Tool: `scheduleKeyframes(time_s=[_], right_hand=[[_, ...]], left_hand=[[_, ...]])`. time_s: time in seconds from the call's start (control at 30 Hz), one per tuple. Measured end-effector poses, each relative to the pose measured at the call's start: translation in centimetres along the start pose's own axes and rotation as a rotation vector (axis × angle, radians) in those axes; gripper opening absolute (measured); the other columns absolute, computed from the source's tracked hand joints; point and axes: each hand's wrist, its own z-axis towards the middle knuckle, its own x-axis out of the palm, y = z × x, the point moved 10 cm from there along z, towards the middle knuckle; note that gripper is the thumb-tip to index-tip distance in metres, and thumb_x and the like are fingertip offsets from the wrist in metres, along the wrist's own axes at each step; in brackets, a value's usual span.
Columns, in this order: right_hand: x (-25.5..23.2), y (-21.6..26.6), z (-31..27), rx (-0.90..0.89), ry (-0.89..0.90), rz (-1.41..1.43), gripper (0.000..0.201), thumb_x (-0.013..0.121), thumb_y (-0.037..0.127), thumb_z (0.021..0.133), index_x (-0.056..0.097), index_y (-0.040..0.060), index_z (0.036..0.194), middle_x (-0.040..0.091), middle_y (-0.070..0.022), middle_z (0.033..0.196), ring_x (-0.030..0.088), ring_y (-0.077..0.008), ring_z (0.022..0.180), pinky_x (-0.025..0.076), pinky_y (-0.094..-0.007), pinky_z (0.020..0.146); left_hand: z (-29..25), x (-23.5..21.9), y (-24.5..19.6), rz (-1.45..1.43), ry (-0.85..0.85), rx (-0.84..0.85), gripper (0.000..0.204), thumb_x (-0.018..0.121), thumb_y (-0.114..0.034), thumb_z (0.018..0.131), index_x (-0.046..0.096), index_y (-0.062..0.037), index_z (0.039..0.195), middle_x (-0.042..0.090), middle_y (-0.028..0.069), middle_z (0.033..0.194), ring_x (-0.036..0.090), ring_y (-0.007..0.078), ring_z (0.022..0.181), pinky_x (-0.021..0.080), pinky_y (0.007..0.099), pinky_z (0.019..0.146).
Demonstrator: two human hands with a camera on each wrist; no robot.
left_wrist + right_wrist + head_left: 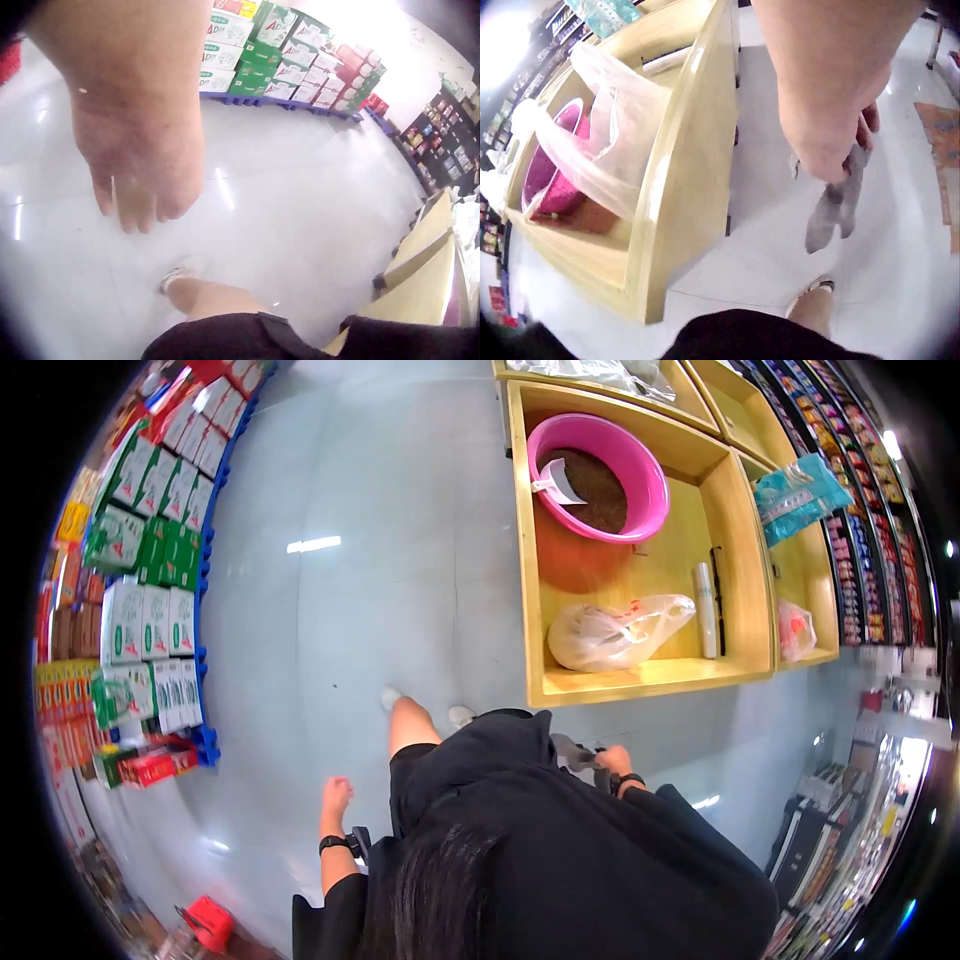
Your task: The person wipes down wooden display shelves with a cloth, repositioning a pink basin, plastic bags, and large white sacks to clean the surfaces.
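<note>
My right hand (614, 760) hangs at my side and grips a limp grey cloth (572, 752). Seen from the right wrist, the cloth (825, 221) dangles below the fingers in rounded, glove-like lobes above the floor. On the other side, my left hand (338, 794) hangs apart from everything, holding nothing. Its fingers point loosely down in the left wrist view, where the hand (142, 172) fills the upper left. Nearest to the right hand stands a pale wooden display bin (650, 693).
In the bin are a pink tub (650, 480) of brown grains with a white scoop (562, 482), a tied plastic bag (600, 638) and a white roll (706, 610). Stacked cartons (125, 622) line a blue pallet (207, 560) at left. Grey floor (360, 590) runs between.
</note>
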Motion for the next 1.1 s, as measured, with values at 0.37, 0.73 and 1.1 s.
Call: scheduleKeyframes(time_s=[0.37, 0.73, 1.1], right_hand=[[4.0, 18.1, -19.0, 0.287, -0.273, 0.659, 0.029, 0.058, 0.019, 0.067, 0.064, -0.0035, 0.084, 0.064, -0.0227, 0.078, 0.061, -0.0387, 0.076, 0.045, -0.0438, 0.064], [6.5, 32.9, -7.2, 0.416, -0.03, 0.961, 0.029, 0.066, 0.02, 0.066, 0.063, -0.0035, 0.083, 0.062, -0.01, 0.07, 0.063, -0.0203, 0.071, 0.049, -0.0347, 0.062], [-27.0, 62.5, 7.1, -0.193, -0.429, 0.744, 0.031, 0.063, 0.024, 0.062, 0.055, -0.0045, 0.071, 0.056, -0.0233, 0.066, 0.056, -0.0341, 0.061, 0.044, -0.0415, 0.056]], left_hand=[[19.6, -15.2, -19.9, 0.139, 0.2, -0.025, 0.028, 0.048, -0.024, 0.085, 0.055, -0.0053, 0.105, 0.064, 0.0071, 0.086, 0.061, 0.0156, 0.068, 0.046, 0.0327, 0.055], [33.9, -15.6, -56.7, 0.251, 0.197, 0.469, 0.023, 0.047, -0.012, 0.082, 0.055, 0.0007, 0.099, 0.064, 0.0128, 0.083, 0.062, 0.0181, 0.075, 0.05, 0.0317, 0.067], [30.9, -7.5, -85.5, 0.698, 0.442, 1.033, 0.024, 0.051, -0.014, 0.08, 0.056, -0.004, 0.101, 0.062, 0.0138, 0.086, 0.059, 0.0289, 0.082, 0.048, 0.0375, 0.077]])
